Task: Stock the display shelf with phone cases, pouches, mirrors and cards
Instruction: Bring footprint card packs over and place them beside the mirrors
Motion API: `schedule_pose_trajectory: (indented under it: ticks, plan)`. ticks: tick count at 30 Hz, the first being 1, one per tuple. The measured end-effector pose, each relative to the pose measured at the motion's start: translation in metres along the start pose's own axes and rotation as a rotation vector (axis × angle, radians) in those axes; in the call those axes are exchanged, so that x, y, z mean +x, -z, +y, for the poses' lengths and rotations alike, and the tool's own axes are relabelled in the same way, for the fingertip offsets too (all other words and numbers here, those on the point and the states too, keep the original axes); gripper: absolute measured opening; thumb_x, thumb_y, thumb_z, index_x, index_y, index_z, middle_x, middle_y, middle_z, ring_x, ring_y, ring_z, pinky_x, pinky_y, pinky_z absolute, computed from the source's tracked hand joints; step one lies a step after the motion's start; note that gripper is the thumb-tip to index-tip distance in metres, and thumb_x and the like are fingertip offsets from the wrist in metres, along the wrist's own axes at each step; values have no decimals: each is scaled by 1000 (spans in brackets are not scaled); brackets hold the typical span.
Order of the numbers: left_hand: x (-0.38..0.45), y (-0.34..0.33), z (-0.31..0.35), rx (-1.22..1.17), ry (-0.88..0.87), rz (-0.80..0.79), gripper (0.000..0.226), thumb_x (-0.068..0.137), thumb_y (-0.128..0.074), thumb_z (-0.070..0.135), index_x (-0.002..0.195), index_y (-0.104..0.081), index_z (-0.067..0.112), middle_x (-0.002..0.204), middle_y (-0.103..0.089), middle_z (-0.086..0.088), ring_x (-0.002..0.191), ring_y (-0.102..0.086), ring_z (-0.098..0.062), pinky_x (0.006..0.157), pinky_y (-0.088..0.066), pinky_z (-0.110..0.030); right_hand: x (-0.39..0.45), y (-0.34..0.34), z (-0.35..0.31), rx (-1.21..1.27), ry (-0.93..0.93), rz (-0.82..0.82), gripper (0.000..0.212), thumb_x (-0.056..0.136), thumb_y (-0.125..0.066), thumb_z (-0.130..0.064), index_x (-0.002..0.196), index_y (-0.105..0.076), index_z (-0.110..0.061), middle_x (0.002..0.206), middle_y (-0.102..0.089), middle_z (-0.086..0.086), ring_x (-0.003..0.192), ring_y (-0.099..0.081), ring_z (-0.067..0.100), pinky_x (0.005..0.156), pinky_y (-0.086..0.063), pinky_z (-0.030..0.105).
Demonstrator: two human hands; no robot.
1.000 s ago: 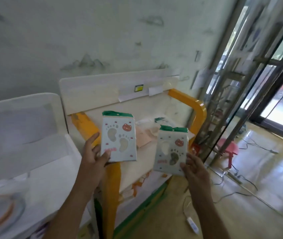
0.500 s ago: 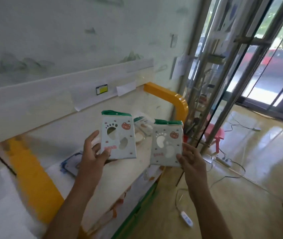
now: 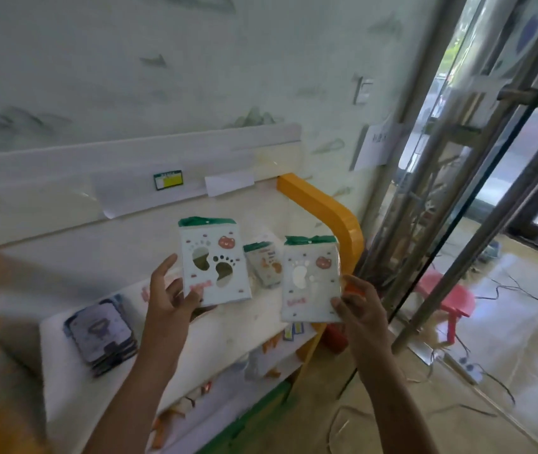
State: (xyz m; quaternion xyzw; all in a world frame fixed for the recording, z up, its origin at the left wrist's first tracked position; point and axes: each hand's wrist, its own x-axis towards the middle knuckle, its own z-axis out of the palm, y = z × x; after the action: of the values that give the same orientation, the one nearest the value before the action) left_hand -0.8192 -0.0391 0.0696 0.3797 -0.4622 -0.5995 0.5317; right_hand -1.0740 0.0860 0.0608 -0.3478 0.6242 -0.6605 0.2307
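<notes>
My left hand (image 3: 169, 299) holds a packaged phone case (image 3: 213, 262), white with paw prints, a bear face and a green header, upright above the display shelf (image 3: 195, 348). My right hand (image 3: 356, 309) grips a matching packaged phone case (image 3: 310, 280) by its lower right corner, just right of the first. Between the two, further back on the shelf, lies another green-topped pack (image 3: 266, 263). A stack of dark blue cases (image 3: 100, 332) rests on the shelf's left part.
The shelf has an orange frame (image 3: 323, 208) and a white back panel with a yellow price tag (image 3: 168, 180). Below it is a lower tier with small packs (image 3: 261, 362). To the right are metal poles (image 3: 457, 224), a pink stool (image 3: 454, 299) and floor cables with a power strip (image 3: 467, 368).
The view has swung right and closer to the shelf; the white box at left has left the frame. Both hands still hold their packs, now a little closer together over the shelf.
</notes>
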Motion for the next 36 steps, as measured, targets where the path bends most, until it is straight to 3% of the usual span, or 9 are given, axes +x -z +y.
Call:
schedule_pose_trajectory:
  ticks: [6, 10, 14, 17, 19, 22, 27, 32, 36]
  plan:
    - [-1, -18, -26, -13, 63, 102, 56, 92, -58, -6, 136, -44, 25, 112, -66, 0, 98, -68, -12, 68, -60, -26, 41, 7, 27, -54, 21, -141, 47, 91, -66, -6, 91, -66, -53, 121, -65, 13, 97, -70, 23, 74, -61, 33]
    - [14, -33, -39, 18, 73, 117, 54, 90, -60, -6, 133, -46, 23, 112, -68, -3, 96, -71, -15, 70, -62, -32, 72, 14, 42, -77, -5, -206, 37, 92, -64, -4, 104, -62, -39, 107, -72, 12, 87, -73, 20, 72, -62, 42]
    - [46, -44, -45, 32, 80, 104, 51, 89, -62, -3, 132, -49, 22, 114, -68, -6, 97, -71, -22, 67, -61, -30, 108, 4, 56, -125, 42, -231, 36, 92, -63, -4, 91, -71, -39, 121, -65, -3, 98, -69, 9, 77, -61, 32]
    - [73, -49, -53, 36, 92, 105, 49, 89, -63, -2, 131, -52, 23, 117, -68, -7, 98, -71, -24, 68, -61, -32, 138, -9, 70, -165, 17, -237, 18, 92, -63, -2, 99, -69, -17, 108, -67, -10, 94, -66, 0, 75, -57, 21]
    - [89, -52, -60, 21, 107, 110, 50, 89, -61, -5, 130, -52, 22, 119, -66, -6, 101, -70, -24, 69, -61, -33, 158, -20, 78, -185, -9, -259, 20, 92, -63, -2, 105, -67, -16, 92, -70, -11, 88, -67, -1, 71, -55, 19]
    - [115, -53, -70, 25, 134, 103, 51, 90, -58, -8, 133, -49, 19, 123, -63, -8, 104, -68, -23, 68, -61, -30, 188, -32, 94, -272, -5, -307, 21, 92, -66, -9, 108, -69, -23, 95, -71, -15, 89, -65, 0, 71, -51, 15]
    - [154, -52, -84, 89, 146, 90, 51, 90, -57, -9, 131, -49, 21, 116, -67, -12, 102, -69, -23, 69, -61, -31, 220, -51, 122, -326, -36, -377, 24, 94, -64, -14, 109, -68, -31, 106, -70, -14, 96, -64, 2, 82, -49, 22]
    - [168, -49, -92, 116, 156, 93, 51, 89, -63, -5, 127, -51, 26, 116, -68, -9, 103, -70, -25, 78, -60, -43, 232, -64, 147, -415, -106, -453, 26, 94, -63, -21, 107, -66, -43, 109, -65, -29, 101, -61, -6, 91, -52, 30]
    - [170, -45, -96, 151, 156, 112, 51, 88, -64, -5, 126, -51, 27, 115, -69, -9, 102, -70, -24, 76, -61, -43, 236, -74, 157, -451, -95, -433, 22, 93, -63, -14, 109, -67, -30, 106, -68, -16, 94, -65, 2, 89, -57, 36]
